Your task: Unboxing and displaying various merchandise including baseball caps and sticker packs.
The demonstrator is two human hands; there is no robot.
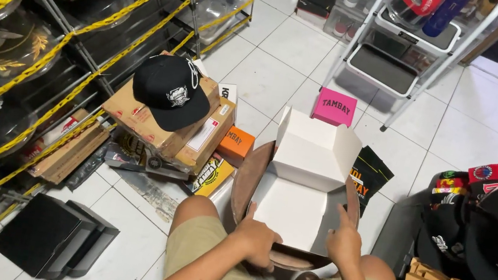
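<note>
The white box (302,182) sits open on a round brown stool (247,180), directly in front of the person, between both hands, long axis pointing away from the body. Left hand (256,241) rests on the near-left edge, fingers curled over it; right hand (344,242) presses flat on the right wall. Both equally near. Box is plain white cardboard w/ flaps up, empty inside.

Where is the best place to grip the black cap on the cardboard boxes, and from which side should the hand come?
Probably the brim of the black cap. It points down toward the person and sticks out past the cardboard boxes, so a hand from the near side can pinch it flat without denting the crown.
</note>
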